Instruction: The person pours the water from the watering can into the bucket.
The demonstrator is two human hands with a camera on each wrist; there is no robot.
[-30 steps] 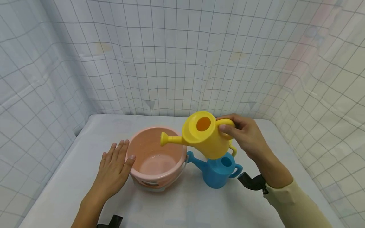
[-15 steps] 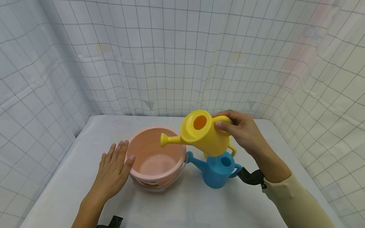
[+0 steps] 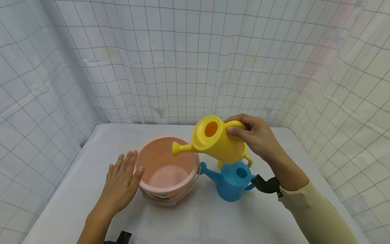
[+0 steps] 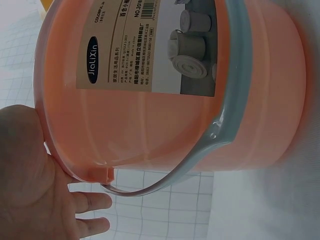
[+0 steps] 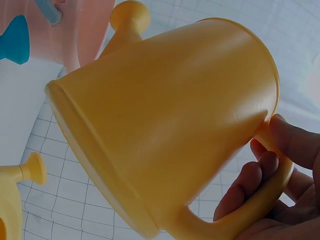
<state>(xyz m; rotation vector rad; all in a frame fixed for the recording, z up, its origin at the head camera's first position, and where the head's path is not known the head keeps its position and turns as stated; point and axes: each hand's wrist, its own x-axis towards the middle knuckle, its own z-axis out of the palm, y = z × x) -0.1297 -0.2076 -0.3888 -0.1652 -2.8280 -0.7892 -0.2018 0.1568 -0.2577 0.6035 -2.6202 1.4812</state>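
My right hand grips the handle of a yellow watering can and holds it in the air, tilted to the left. Its spout reaches over the inside of a pink bucket; no stream shows at the spout. My left hand lies with straight fingers against the bucket's left rim, and the left wrist view shows it touching the rim. Below the raised can a blue watering can stands upright, its spout beside the bucket. Behind that is a second yellow watering can, mostly hidden in the head view.
The bucket's grey carrying handle hangs down along its near side, and a printed label is on the wall. Everything stands on a white-covered table. Grid-patterned sheets enclose the back and both sides.
My right hand has lifted the yellow watering can slightly and shifted it a little left, exposing more of the yellow can behind. The left hand and the bucket have stayed put.
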